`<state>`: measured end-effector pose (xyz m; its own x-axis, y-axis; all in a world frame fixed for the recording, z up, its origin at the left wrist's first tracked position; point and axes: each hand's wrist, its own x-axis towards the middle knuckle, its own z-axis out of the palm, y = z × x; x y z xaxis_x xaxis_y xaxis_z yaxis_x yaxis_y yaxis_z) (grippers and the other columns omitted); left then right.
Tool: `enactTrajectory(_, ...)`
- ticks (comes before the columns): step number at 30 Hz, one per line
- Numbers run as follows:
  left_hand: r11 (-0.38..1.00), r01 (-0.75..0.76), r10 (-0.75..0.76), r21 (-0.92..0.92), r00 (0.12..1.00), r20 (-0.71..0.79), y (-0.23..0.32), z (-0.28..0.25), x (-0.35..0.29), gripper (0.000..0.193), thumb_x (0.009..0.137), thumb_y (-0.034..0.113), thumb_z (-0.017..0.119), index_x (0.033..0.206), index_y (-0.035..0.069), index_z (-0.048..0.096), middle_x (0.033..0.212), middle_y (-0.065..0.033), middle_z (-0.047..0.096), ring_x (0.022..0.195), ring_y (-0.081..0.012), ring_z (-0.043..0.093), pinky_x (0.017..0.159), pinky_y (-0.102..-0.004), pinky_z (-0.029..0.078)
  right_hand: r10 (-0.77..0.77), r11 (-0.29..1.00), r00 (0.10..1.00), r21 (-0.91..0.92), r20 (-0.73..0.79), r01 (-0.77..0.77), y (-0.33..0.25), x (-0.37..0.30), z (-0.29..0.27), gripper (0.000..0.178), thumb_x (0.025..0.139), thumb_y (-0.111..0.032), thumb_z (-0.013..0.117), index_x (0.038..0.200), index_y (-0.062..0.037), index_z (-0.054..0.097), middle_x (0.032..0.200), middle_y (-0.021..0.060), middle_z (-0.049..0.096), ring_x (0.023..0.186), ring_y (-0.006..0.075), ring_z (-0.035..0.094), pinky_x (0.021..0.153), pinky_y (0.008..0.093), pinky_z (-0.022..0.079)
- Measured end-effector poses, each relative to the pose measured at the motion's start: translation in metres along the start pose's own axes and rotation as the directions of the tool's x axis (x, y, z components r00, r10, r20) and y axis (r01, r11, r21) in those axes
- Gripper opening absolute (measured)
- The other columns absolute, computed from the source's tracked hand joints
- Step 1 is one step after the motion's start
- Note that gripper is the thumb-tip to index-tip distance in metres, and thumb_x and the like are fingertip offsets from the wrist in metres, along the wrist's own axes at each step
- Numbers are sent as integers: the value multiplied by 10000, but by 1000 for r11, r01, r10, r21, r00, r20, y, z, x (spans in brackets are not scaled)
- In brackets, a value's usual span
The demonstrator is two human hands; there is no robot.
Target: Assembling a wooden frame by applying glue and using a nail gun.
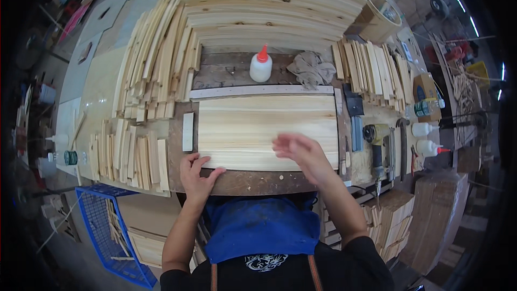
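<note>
A pale wooden panel lies flat on the worktable in front of me, against a light straight strip along its far edge. My left hand is at the panel's near left corner, thumb and fingers spread and touching its edges. Over the right half of the panel is my right hand, slightly blurred, its fingers stretched leftward with nothing visible in them. A white glue bottle with a red tip stands beyond the strip, beside a crumpled grey rag. Left of the panel lies a short pale block.
Wooden strips are stacked at the far left, near left and right. A large stack of boards rises at the back. On the right are a power drill and more glue bottles. A blue crate sits below left.
</note>
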<state>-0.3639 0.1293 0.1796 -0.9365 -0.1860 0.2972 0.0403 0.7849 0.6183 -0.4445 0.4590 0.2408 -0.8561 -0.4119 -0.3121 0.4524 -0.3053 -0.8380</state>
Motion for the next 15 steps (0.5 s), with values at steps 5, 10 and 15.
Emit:
enactTrajectory(5, 999, -49, 48, -20, 999, -17, 0, 0, 2, 541, 636, 292, 1009, 1061, 86, 746, 1177, -154, 636, 1082, -346, 637, 914, -432, 547, 208, 502, 977, 853, 41, -143, -20, 147, 16, 743, 1062, -507, 602, 1451, 110, 458, 1387, 266, 590, 1327, 343, 584, 1113, 442, 532)
enactTrajectory(10, 996, -84, 83, -23, 996, -38, -2, -2, 3, 547, 653, 329, 998, 1068, 74, 748, 1166, -154, 637, 1039, -348, 640, 875, -429, 556, 178, 391, 983, 914, 42, -110, -17, 230, 25, 701, 1049, -509, 622, 1409, 74, 474, 1343, 264, 577, 1233, 351, 609, 1003, 448, 588)
enactTrajectory(15, 997, -64, 63, -30, 998, -31, -6, 0, 1, 551, 641, 327, 1005, 1061, 77, 750, 1172, -154, 632, 1050, -340, 634, 887, -422, 548, 156, 345, 985, 931, 71, -121, -3, 252, -5, 544, 1063, -451, 619, 1362, -6, 525, 1239, 220, 631, 1083, 327, 657, 943, 427, 602)
